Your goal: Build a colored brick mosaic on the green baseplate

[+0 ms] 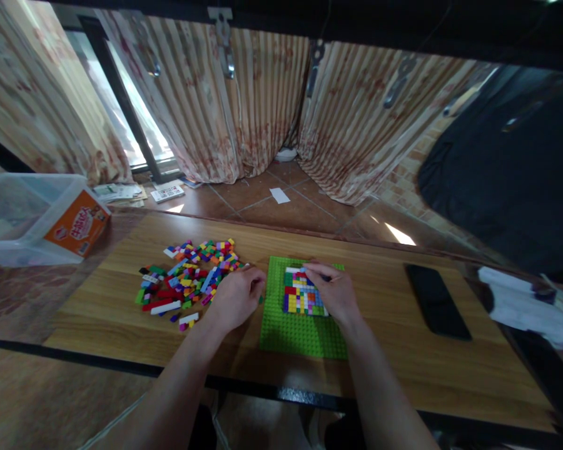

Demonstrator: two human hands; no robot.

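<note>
Bunching the fingers [317, 268] of the right hand [336, 290] over the far side of the mosaic [301, 295], too tightly to say whether gripping a brick; curling the left hand [238, 297] beside the loose bricks [186, 282], just as hard to read. Over to those bricks, left of the green baseplate [300, 336] on the surface [385, 306]: probably light, stiff, smooth, best pinched by the side walls.

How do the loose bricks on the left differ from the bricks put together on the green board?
The loose bricks lie jumbled at odd angles, while the assembled bricks line up in rows. The loose bricks spread over more area; the assembled bricks form one compact patch. The loose bricks lie on the wooden tabletop, the assembled bricks on the green board. Both are many-coloured.
</note>
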